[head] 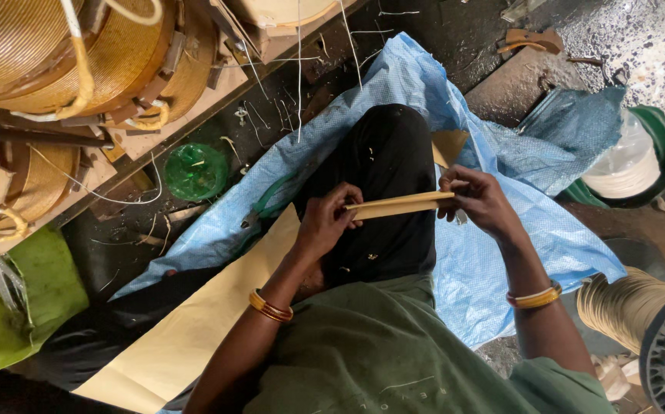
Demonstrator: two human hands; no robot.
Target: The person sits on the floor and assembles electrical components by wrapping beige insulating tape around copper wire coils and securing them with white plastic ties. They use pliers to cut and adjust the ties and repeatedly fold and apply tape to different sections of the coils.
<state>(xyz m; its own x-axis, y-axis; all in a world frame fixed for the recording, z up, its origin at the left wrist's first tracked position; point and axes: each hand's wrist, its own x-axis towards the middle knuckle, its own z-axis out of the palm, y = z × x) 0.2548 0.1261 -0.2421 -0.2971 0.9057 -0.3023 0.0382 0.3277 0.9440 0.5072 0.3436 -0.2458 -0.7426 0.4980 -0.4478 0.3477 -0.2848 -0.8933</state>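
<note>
I sit on a blue woven sheet with a black-trousered knee up in front of me. A narrow folded strip of tan paper spans both hands above that knee. My left hand pinches its left end, and my right hand pinches its right end. Both wrists carry orange bangles. A large sheet of the same tan paper lies under my left arm. Green-handled scissors rest on the blue sheet just left of my left hand.
Large copper wire coils on boards fill the upper left. A round green lid lies on the dark floor. A green cloth is at left. A green spool of white tape stands at right, and a tan wound coil is at lower right.
</note>
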